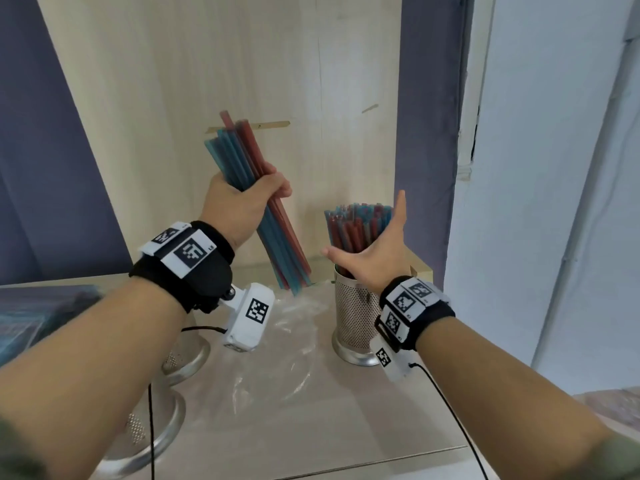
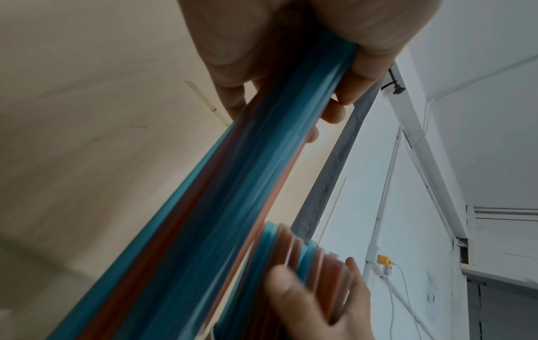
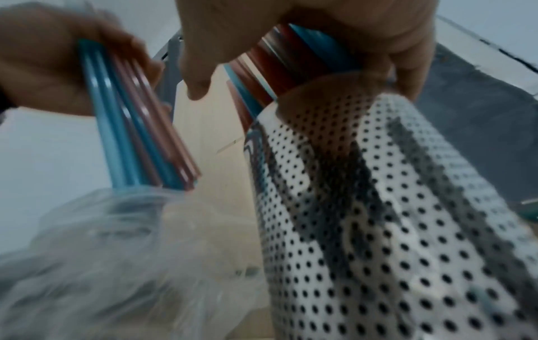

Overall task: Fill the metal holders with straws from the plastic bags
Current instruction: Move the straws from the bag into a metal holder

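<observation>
One bundle [image 1: 258, 202] of blue and red straws is gripped in the left hand [image 1: 242, 206], fingers and thumb curled round its middle. Its long axis is tilted: the top end leans up and to the left toward the wooden back panel [image 1: 173, 81], the lower end points down and right, just above the clear bag [image 1: 294, 327] lying crumpled on the counter [image 1: 311, 445]. In the left wrist view the bundle [image 2: 221, 207] runs diagonally under the curled fingers [image 2: 343, 92].

A perforated metal holder [image 1: 353, 320] stands upright to the right of the bundle, packed with more straws [image 1: 356, 226] that stand nearly vertical, their tops above its rim. The right hand [image 1: 374, 258] is spread against these straws, fingers straight, thumb out to the left, gripping nothing. The right wrist view shows the holder [image 3: 393, 218] up close, with the bag [image 3: 102, 253] beside it, blurred.

Two further metal holders [image 1: 187, 358] sit near the left forearm, largely hidden; their contents cannot be told. A flat pack of blue straws [image 1: 41, 313] lies at the far left.
</observation>
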`<state>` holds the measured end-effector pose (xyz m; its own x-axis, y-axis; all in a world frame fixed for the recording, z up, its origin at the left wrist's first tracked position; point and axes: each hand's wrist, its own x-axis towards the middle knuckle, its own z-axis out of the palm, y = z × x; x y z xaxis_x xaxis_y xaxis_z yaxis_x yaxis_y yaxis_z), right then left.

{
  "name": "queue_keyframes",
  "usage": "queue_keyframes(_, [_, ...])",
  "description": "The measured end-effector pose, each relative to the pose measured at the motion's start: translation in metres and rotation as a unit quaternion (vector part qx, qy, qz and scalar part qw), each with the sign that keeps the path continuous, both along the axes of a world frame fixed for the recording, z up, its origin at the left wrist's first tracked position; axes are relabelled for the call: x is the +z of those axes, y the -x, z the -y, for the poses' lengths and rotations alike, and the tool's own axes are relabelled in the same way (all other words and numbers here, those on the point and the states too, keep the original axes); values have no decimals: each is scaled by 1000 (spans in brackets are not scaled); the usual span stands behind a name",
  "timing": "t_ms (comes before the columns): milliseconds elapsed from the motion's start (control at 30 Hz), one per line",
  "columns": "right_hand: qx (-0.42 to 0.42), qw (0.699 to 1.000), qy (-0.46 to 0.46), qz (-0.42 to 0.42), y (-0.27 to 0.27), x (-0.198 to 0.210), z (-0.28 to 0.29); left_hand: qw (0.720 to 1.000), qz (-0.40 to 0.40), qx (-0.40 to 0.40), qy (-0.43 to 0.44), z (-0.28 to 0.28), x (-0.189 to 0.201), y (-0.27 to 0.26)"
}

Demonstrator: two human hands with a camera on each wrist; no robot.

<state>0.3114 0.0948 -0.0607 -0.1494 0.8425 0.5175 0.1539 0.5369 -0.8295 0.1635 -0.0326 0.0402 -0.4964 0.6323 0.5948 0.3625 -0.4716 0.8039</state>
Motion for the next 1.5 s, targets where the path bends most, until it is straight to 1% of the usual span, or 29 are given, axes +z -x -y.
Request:
queue_keyframes(67, [-39,999,-4,24,5,-1,1,1000,6,-9,-18,-3,4,-5])
queue_keyframes(100, [-46,999,5,24,6,-1,-1,1000,10,-15,-26,-5,5,-6])
queue_keyframes(233, [-41,998,38,-15,1,-1,-14,998,21,-36,-40,-9,8,-10])
queue_keyframes(300, [-28,998,49,-13,-8,-1,-20,997,26,-53,-43,-11,10,-9])
queue_keyframes(367, [9,999,52,-4,-16,-5,-30,996,40,-72,-47,-13,13,-8])
queue_keyframes(467, [57,997,51,31,-22,-10,-44,992,65,-96,-54,-22,17,-10])
queue_keyframes(633, [81,992,56,79,-23,-17,-62,980,129,-147,-50,-39,20,-21])
queue_keyframes(700, [98,988,59,106,-26,-17,-68,980,135,-135,-58,-46,18,-24])
queue_keyframes(833, [178,971,67,148,-39,-13,-72,986,114,-91,-84,-56,12,-28])
queue_keyframes(933, [218,959,64,167,-47,-10,-69,984,128,-91,-87,-59,4,-30])
queue_keyframes(1067, [221,962,32,157,-51,-11,-57,988,122,-71,-63,-64,-13,-37])
queue_keyframes(1167, [227,965,-3,128,-55,-26,-47,989,122,-59,-57,-67,-18,-39])
queue_keyframes(1267, [226,968,23,107,-58,-48,-42,990,121,-55,-52,-70,-19,-43])
queue_keyframes(1333, [211,970,36,119,-58,-59,-41,992,109,-44,-49,-72,-21,-47])
queue_keyframes(1400, [189,972,35,132,-57,-63,-41,992,110,-14,-51,-76,-22,-49])
queue_keyframes(1500, [175,975,36,132,-56,-65,-43,984,152,32,-81,-82,-20,-50])
